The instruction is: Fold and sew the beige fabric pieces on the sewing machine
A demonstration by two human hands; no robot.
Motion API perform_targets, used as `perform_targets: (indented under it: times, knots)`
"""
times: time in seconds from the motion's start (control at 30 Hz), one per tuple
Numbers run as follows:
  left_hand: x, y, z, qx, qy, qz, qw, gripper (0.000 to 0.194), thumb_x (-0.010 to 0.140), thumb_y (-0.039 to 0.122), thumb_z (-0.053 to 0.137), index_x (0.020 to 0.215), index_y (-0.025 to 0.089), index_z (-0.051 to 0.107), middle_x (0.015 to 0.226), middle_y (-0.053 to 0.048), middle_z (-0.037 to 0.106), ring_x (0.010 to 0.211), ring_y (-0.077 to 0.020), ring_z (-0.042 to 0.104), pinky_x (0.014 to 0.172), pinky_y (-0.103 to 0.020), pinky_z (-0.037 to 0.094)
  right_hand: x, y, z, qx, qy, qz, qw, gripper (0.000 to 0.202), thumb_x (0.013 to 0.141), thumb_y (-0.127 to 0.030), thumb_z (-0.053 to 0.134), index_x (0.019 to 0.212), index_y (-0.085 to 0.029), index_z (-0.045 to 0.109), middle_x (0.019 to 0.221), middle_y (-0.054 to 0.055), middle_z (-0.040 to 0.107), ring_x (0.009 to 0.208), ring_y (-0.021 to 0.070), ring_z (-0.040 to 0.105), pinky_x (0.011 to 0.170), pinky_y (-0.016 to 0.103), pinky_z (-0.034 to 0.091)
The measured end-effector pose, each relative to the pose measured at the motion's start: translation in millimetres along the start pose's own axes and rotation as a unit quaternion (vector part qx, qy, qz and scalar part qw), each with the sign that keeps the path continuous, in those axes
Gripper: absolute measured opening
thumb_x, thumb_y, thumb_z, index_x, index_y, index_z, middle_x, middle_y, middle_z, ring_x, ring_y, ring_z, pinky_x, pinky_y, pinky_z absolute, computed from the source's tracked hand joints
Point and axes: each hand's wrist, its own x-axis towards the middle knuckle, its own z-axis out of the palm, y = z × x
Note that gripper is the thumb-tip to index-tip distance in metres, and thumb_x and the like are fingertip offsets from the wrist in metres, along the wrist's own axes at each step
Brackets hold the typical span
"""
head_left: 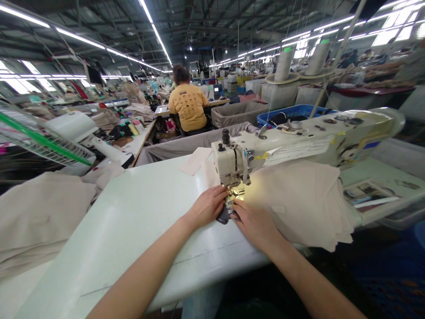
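The sewing machine (pixel 292 139) stands on the right half of the pale tabletop (pixel 142 212), its head right above the spot where both hands meet. The left hand (pixel 207 206) lies with fingers bent at the left of the needle area, and the right hand (pixel 254 221) reaches in from the other side; whether either is closed on anything cannot be told, since the fingertips are partly hidden. Between them shows a small dark piece (pixel 225 214), too indistinct to name. A thick stack of beige fabric (pixel 302 199) fills the space under the machine's arm, close beside the right hand and hanging past the table edge, so that side is crowded. A loose beige piece (pixel 195 161) lies behind the left hand, near the machine head. Farther left are a heap of beige cloth (pixel 43 217) and a wire rack (pixel 49 144) with a green strip. Behind the machine sit a blue basket (pixel 295 111) and a cloth-lined bin (pixel 235 115), with two thread cones (pixel 283 66) above; beyond the tabletop, a person in a yellow shirt (pixel 188 106) sits facing away.
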Motion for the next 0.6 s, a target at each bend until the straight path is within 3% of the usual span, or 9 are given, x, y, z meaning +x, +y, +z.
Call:
perform_targets:
  times: [0.4, 0.6]
  knots:
    - [2.1, 5.5, -1.7, 0.049, -0.013, -0.049, 0.998, 0.037, 0.096, 0.020, 0.047, 0.131, 0.014, 0.058, 0.135, -0.015, 0.063, 0.130, -0.0278, 0.055, 0.109, -0.046, 0.049, 1.1, 1.3, 4.0, 0.008, 0.009, -0.001, 1.000, 0.030, 0.100, -0.026, 0.046, 0.124, -0.022, 0.065, 0.140, 0.007, 0.061, 0.095, 0.0230, 0.071, 0.078, 0.034, 0.055]
    - [7.4, 8.5, -10.6, 0.077, -0.033, -0.069, 0.994, 0.034, 0.099, 0.029, 0.049, 0.129, 0.018, 0.060, 0.129, -0.011, 0.064, 0.118, -0.0271, 0.057, 0.103, -0.044, 0.050, 0.6, 0.7, 1.7, 0.010, 0.012, -0.007, 1.000, 0.028, 0.100, -0.026, 0.048, 0.121, -0.020, 0.067, 0.138, 0.007, 0.062, 0.094, 0.0238, 0.072, 0.078, 0.034, 0.055]
